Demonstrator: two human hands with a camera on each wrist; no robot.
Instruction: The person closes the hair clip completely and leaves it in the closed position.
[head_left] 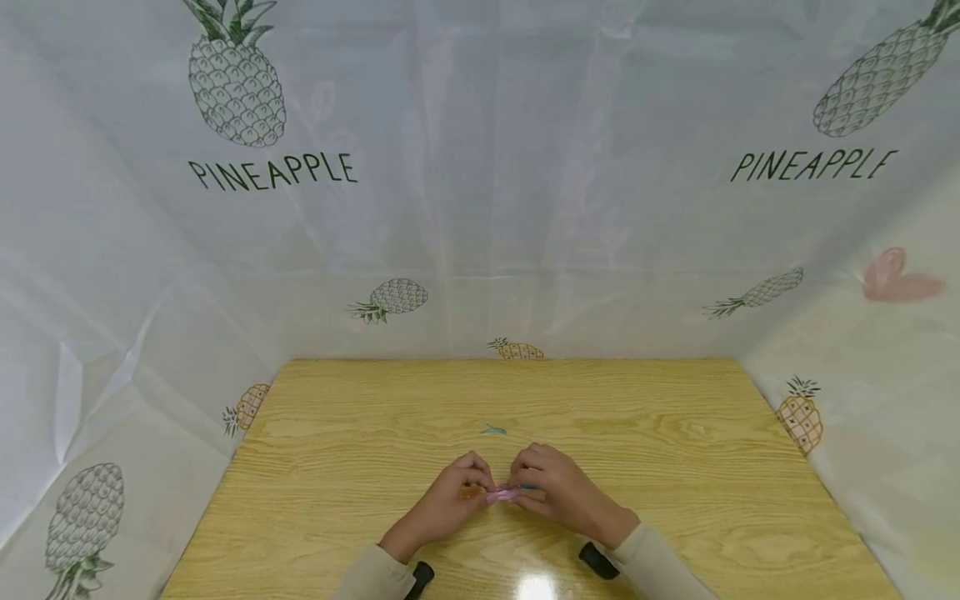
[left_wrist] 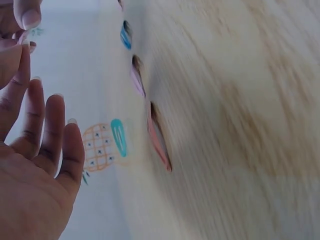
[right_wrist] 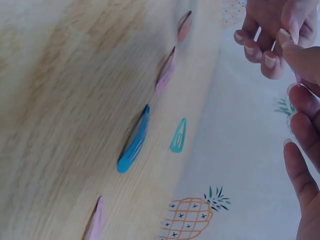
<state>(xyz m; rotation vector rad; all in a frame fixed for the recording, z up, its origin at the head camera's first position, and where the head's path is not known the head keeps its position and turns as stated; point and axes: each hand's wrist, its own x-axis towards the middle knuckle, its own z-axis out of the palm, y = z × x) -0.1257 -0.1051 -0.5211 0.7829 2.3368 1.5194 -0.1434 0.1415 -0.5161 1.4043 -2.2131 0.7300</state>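
Observation:
In the head view my left hand (head_left: pixel 447 498) and right hand (head_left: pixel 558 487) meet over the near middle of the table. Between their fingertips both pinch a small pink snap hair clip (right_wrist: pixel 295 32), mostly hidden by thumbs and fingers. The lower fingers of each hand spread loosely, as the wrist views show. A row of hair clips lies on the table below: a coral one (left_wrist: pixel 158 140), a lilac-pink one (right_wrist: pixel 166 72), a blue one (right_wrist: pixel 134 142) and another pink one (right_wrist: pixel 93 220). Beyond this row lies a teal clip (head_left: pixel 493 430).
The wood-grain table (head_left: pixel 637 408) is bordered at the back and sides by a white sheet (head_left: pixel 525 208) printed with pineapples. Black wrist straps (head_left: pixel 597 561) show at both sleeves. A bright light reflection (head_left: pixel 536 587) lies at the table's near edge.

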